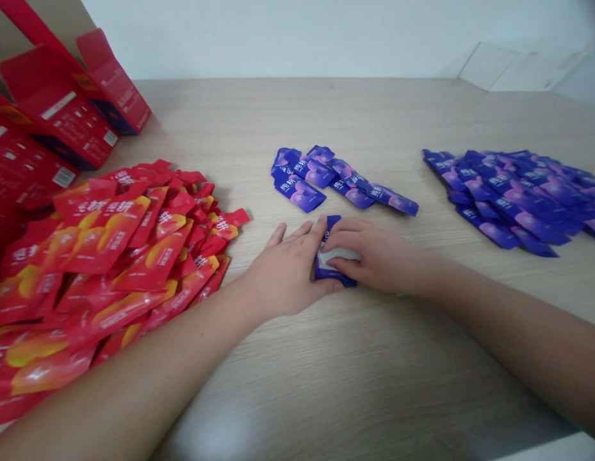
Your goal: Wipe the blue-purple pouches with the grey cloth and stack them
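Observation:
A purple sachet lies on the table between my two hands, partly hidden beneath them. My left hand rests low at its left side, index finger along the edge and thumb across the bottom end, holding it in place. Above the sachet, my right hand is closed, with thumb and fingers pinching a whitish wad that looks like a wipe and presses on the sachet's face. Just beyond my hands is a small loose group of purple sachets.
To the left is a large heap of red and orange sachets, close to my left forearm. Open red cartons stand behind it. On the right lies a bigger purple sachet pile. A pale wall borders the wooden table.

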